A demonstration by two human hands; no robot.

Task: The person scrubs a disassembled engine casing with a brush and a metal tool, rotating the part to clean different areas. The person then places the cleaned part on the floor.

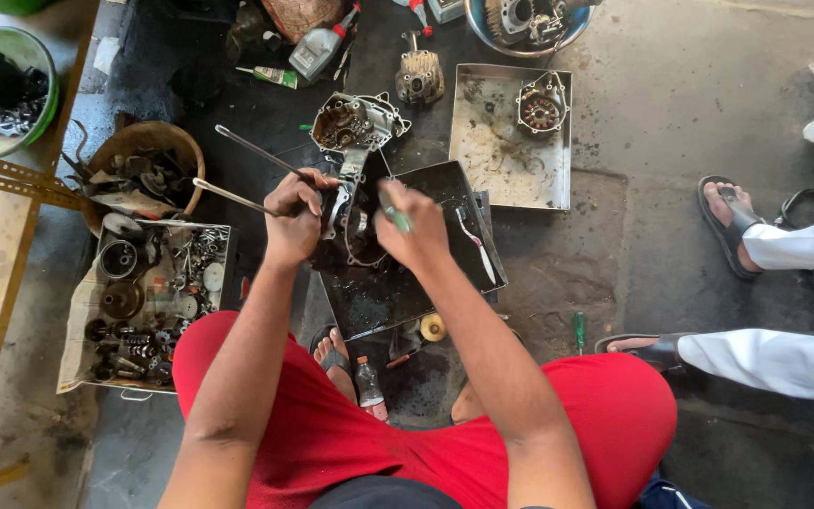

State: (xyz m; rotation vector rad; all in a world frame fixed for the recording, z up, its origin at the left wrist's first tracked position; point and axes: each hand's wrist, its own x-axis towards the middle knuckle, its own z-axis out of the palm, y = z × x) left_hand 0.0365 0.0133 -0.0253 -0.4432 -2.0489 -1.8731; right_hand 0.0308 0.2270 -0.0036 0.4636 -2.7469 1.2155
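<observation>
On the oil-stained workshop floor [671, 113], we crouched in red shorts over a black metal tray [407, 292] set just beyond our knees. Our left hand [296, 212] gripped the engine crankcase cover [349, 212], fingers curled tight on its left edge, holding it upright over the far part of the tray. Our right hand [414, 226] pinched a small green-handled tool [396, 220], fingers closed around it, right beside the cover. A white toothbrush [476, 245] lay in the tray to the right of that hand.

Just beyond the tray sat a second crankcase half [355, 123], open side up, and farther still a small finned cylinder [419, 77]. To the right lay a shallow steel tray [496, 155] with a stator coil [540, 111] in its far corner. Two long metal rods [252, 151] angled in from the left toward our left hand; we could not tell whether they touched it.

At the left, a paper-lined crate [82, 320] held gears, bearings and springs, with a round basket [148, 141] of parts just beyond it and a green bucket [25, 47] in the far left corner. A small plastic bottle [368, 385] stood between our feet, and a green-handled screwdriver [577, 330] lay on the floor to the right. Another person's sandalled feet [727, 221] and white trousers showed at the right edge.
</observation>
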